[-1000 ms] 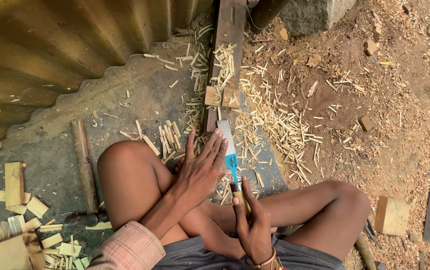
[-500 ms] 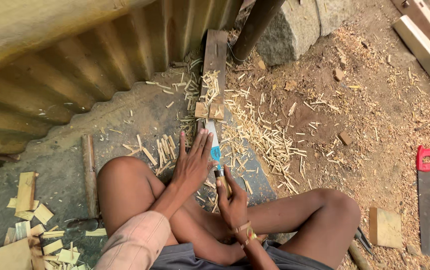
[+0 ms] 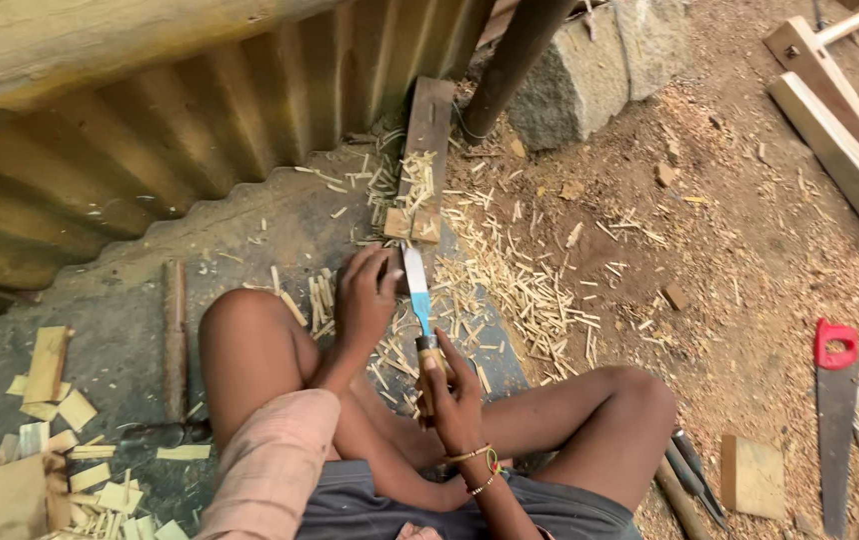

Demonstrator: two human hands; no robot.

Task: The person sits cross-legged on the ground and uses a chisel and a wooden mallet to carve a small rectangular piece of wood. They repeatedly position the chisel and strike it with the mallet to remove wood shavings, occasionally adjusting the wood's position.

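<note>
The person sits on the floor with knees spread. The right hand (image 3: 453, 385) is clamped around the wooden handle of a chisel (image 3: 418, 292), whose flat blade runs away from the body. Compared with a second ago, the grip sits in much the same place on the handle, and the blade tip is now up against the small wood block (image 3: 412, 224); before, it lay a little short of it. The left hand (image 3: 365, 298) lies just beside the blade with fingers spread and flat on the floor, holding nothing, as it did before. That reads as the cutting edge being set to the block rather than lifted off.

Beyond, the block rests at the near end of a dark plank (image 3: 430, 125) that leads toward the corrugated sheet (image 3: 200, 140). Pale splinters (image 3: 520, 290) lie strewn to the right. A red-handled saw (image 3: 835, 420) lies well apart at the right edge.
</note>
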